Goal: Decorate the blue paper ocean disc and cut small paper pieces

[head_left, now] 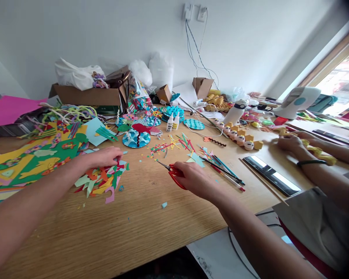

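My right hand (pixel 192 179) is wrapped round the red handles of a pair of scissors (pixel 164 165), whose blades point left over the table. At the left, my left hand (pixel 106 157) reaches into a heap of coloured paper scraps (pixel 100 184). Its fingers are bent at the edge of the heap, and whatever lies between them is too small to make out. Behind my hands stands a round blue wavy base (pixel 128 140) with a red paper fish (pixel 141 128) on a dark twisted stem.
Two glue bottles (pixel 176 122) stand mid-table. Pencils (pixel 225 170), a phone (pixel 272 175) and a wooden stick (pixel 263 182) lie to the right. Another person's hands (pixel 291 143) work at the far right. Green and yellow sheets (pixel 37 166) cover the left.
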Demonstrator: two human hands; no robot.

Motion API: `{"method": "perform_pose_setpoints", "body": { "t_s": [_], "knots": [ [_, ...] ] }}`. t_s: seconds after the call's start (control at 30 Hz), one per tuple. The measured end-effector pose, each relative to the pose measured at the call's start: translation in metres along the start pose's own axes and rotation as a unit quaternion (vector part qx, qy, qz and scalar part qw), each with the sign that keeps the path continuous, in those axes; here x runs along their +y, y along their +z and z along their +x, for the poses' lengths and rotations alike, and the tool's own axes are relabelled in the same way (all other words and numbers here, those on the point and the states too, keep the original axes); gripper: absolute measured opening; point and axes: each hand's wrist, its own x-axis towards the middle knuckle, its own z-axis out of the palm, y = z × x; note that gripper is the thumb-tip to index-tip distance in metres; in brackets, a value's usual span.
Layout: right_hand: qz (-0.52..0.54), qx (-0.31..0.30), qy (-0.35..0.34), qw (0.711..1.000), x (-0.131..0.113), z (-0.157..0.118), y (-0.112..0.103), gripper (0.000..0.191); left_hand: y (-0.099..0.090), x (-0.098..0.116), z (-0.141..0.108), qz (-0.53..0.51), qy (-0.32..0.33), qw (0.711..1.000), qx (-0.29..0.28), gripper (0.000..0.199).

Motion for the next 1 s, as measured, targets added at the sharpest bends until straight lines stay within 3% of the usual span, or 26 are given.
{"method": "perform_pose_setpoints", "body": {
  "t_s": [0.2, 0.3, 0.37, 0.43, 0.53, 0.67, 0.83, 1.0],
  "knots": [
    [0.055, 0.021, -0.019, 0.998, -0.008, -0.002, -0.002, 0.017, -0.006, -0.003, -0.008, -0.080, -0.029, 0.996, -0.012, 0.011],
    [0.177, 0.032, 0.019, 0.984, -0.009, 0.000, 0.005, 0.010, -0.021, 0.011, -0.018, -0.149, -0.028, 0.988, 0.001, 0.017],
    [0.314, 0.042, 0.044, 0.948, -0.013, 0.003, 0.011, 0.010, -0.028, 0.031, -0.027, -0.313, -0.048, 0.948, 0.029, 0.017],
    [0.447, 0.052, 0.042, 0.892, -0.021, 0.006, 0.016, 0.015, -0.028, 0.057, -0.035, -0.457, -0.059, 0.885, 0.065, 0.018],
    [0.568, 0.064, 0.011, 0.820, -0.035, 0.009, 0.020, 0.024, -0.018, 0.094, -0.042, -0.568, -0.049, 0.815, 0.099, 0.018],
    [0.615, 0.094, -0.012, 0.783, -0.050, 0.012, 0.020, 0.030, -0.001, 0.123, -0.042, -0.591, -0.018, 0.800, 0.101, 0.016],
    [0.643, 0.116, 0.005, 0.757, -0.051, 0.012, 0.020, 0.037, 0.008, 0.133, -0.043, -0.594, -0.019, 0.798, 0.098, 0.012],
    [0.664, 0.127, 0.019, 0.737, -0.048, 0.007, 0.023, 0.032, 0.018, 0.136, -0.049, -0.656, -0.054, 0.741, 0.135, 0.027]
  ]
}}
